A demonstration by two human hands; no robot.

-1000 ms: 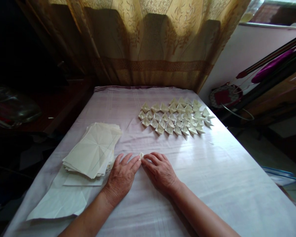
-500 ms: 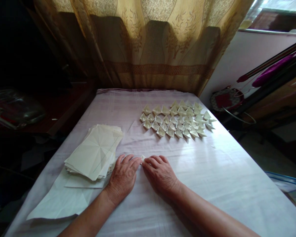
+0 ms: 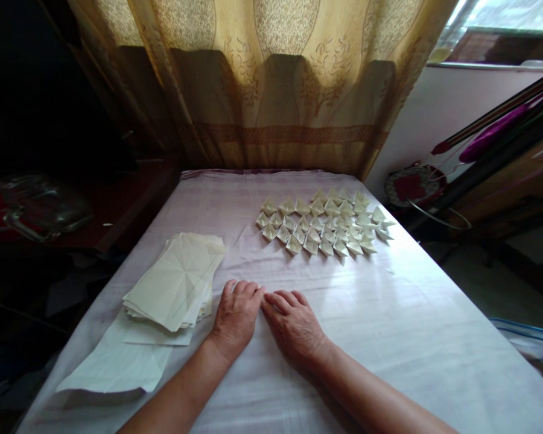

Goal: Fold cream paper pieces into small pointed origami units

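Folded paper pieces (image 3: pixel 319 226) sit far right, beyond my left hand (image 3: pixel 235 316) and right hand (image 3: pixel 296 328). My fingers (image 3: pixel 276 302) curl nearly closed, tips meeting; whether they pinch anything, I cannot tell.

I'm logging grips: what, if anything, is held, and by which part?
It cannot be told: the left hand and right hand lie close together, their fingers hiding anything small between them.

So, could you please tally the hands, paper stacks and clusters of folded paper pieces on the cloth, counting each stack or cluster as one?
Hands (left hand, right hand): 2
Paper stack: 1
Cluster of folded paper pieces: 1
Total: 4
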